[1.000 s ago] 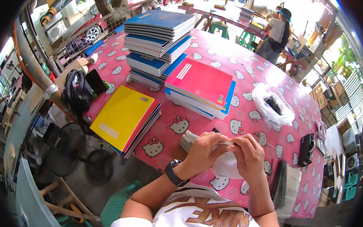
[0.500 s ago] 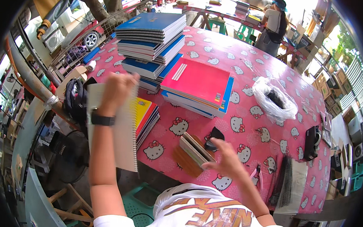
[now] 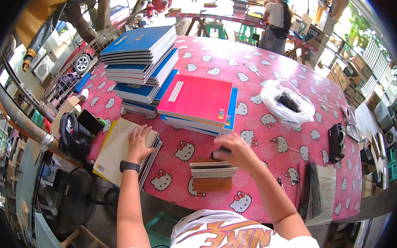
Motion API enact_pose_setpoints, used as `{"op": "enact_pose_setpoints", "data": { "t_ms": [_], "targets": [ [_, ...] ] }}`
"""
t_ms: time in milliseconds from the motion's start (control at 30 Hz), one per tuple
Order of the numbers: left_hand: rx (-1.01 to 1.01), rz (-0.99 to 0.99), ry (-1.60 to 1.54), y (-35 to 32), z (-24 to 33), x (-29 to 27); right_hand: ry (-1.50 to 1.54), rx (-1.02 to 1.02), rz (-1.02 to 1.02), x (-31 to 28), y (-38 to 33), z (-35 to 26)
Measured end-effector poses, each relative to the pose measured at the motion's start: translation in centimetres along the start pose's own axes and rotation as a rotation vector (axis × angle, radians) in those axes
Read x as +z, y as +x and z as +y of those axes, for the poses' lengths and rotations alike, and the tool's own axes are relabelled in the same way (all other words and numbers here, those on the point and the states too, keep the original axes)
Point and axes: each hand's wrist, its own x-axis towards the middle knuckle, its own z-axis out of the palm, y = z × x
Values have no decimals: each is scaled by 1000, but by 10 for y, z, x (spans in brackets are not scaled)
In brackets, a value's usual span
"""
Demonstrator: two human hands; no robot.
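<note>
My left hand (image 3: 139, 144) lies with fingers spread on a spiral-bound notebook (image 3: 115, 149) with a cream face upward. This notebook rests on the pile of spiral notebooks at the table's near left edge, and a yellow cover shows beneath it. My right hand (image 3: 236, 152) curls its fingers around a small black object (image 3: 222, 153), mostly hidden by the hand. Just nearer to me stands a brown wooden block (image 3: 212, 184) with thin pale strips or boards (image 3: 212, 169) set upright on it. A pile topped by a pink notebook (image 3: 197, 97) lies beyond both hands.
A tall stack of blue spiral notebooks (image 3: 137, 42) stands far left. To the right are a clear plastic bag (image 3: 287, 101) with black coils, a black case (image 3: 336, 142) and a bundle of black spiral bindings (image 3: 311, 190). A person (image 3: 275, 22) stands beyond the pink table (image 3: 269, 148).
My left hand has lowered the raised notebook onto the left pile and now lies flat on it. My right hand has moved onto the black object. The wooden block now appears turned straighter.
</note>
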Motion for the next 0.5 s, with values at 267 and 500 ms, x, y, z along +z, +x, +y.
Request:
{"op": "enact_pose_setpoints", "data": {
  "t_ms": [267, 500],
  "targets": [
    [63, 356, -119, -8, 48, -7, -631, -6, 310, 41, 67, 49],
    [-276, 375, -1589, -36, 133, 0, -198, -9, 262, -9, 55, 31]
  ]
}}
